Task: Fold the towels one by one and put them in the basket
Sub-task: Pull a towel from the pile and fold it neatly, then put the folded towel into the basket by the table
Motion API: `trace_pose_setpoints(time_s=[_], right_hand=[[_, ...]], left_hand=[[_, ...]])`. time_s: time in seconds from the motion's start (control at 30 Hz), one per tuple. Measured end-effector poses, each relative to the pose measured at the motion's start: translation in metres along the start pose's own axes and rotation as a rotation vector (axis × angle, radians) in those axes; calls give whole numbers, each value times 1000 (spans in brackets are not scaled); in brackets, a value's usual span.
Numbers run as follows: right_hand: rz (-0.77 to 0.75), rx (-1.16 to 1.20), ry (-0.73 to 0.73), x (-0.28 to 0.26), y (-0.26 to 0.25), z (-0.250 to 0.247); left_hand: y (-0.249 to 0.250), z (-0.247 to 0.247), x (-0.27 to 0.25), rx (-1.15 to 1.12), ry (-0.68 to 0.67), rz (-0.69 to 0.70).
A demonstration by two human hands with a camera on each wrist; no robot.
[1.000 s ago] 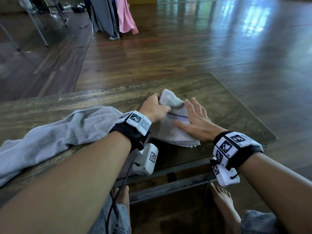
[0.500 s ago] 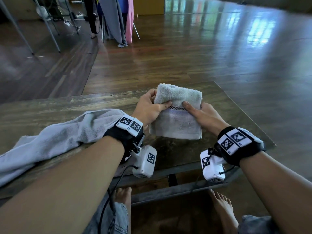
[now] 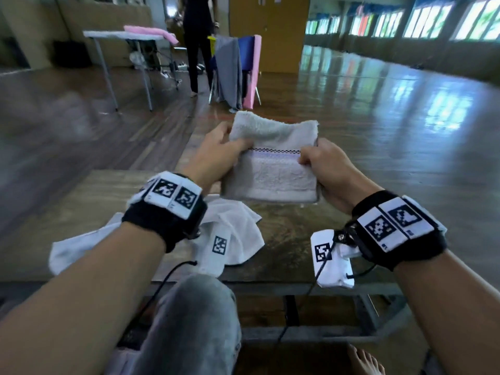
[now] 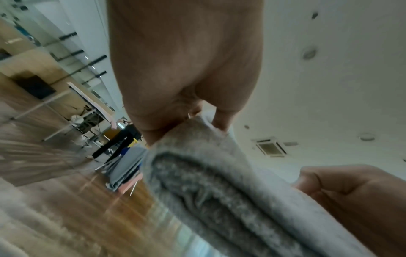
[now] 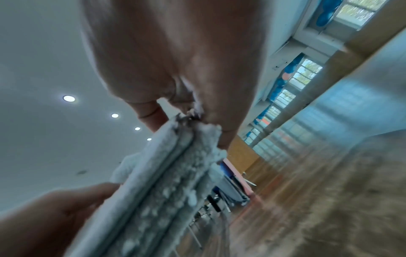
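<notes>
A glossy brown wooden plank floor (image 3: pixel 365 109) reflects a row of bright windows (image 3: pixel 433 20) along the far right wall. Far left stands a white folding table (image 3: pixel 121 36), and a tan wooden door (image 3: pixel 270 23) behind. Round recessed ceiling lights (image 5: pixel 69 98) glow in the white ceiling (image 4: pixel 329 87).

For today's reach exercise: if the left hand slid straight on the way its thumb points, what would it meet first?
Probably the right hand: the left hand pinches the folded towel from the opposite edge, though depth is unclear.

Pale grey folded terry towel (image 3: pixel 273 169): far-side fingers hidden behind it. Crumpled white cloth (image 3: pixel 232 239) partly hidden under left forearm. Floor at left of head view motion-blurred; both wrist views soft.
</notes>
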State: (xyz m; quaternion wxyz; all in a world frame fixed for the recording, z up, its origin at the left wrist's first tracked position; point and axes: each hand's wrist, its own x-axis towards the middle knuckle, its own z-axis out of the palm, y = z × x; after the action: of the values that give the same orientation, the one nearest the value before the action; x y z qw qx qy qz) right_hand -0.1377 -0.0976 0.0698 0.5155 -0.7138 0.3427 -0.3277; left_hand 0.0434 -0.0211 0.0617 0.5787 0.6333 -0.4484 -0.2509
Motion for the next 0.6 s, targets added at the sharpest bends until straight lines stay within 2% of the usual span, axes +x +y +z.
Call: trace_pose_setpoints(time_s=[0.17, 0.3, 0.4, 0.5, 0.6], right_hand=[[-50, 5, -210, -23, -79, 77], [-59, -28, -449, -28, -101, 159], [-52, -197, -571, -37, -98, 230], [-133, -427, -683, -53, -76, 303], [-55, -670, -831, -70, -30, 365]], left_hand=[[11, -96, -56, -148, 160, -80], [-6, -172, -116, -189, 377, -154], [-40, -219, -170, -212, 548, -237], [-93, -248, -226, -235, 696, -347], [-158, -255, -274, -220, 839, -487]])
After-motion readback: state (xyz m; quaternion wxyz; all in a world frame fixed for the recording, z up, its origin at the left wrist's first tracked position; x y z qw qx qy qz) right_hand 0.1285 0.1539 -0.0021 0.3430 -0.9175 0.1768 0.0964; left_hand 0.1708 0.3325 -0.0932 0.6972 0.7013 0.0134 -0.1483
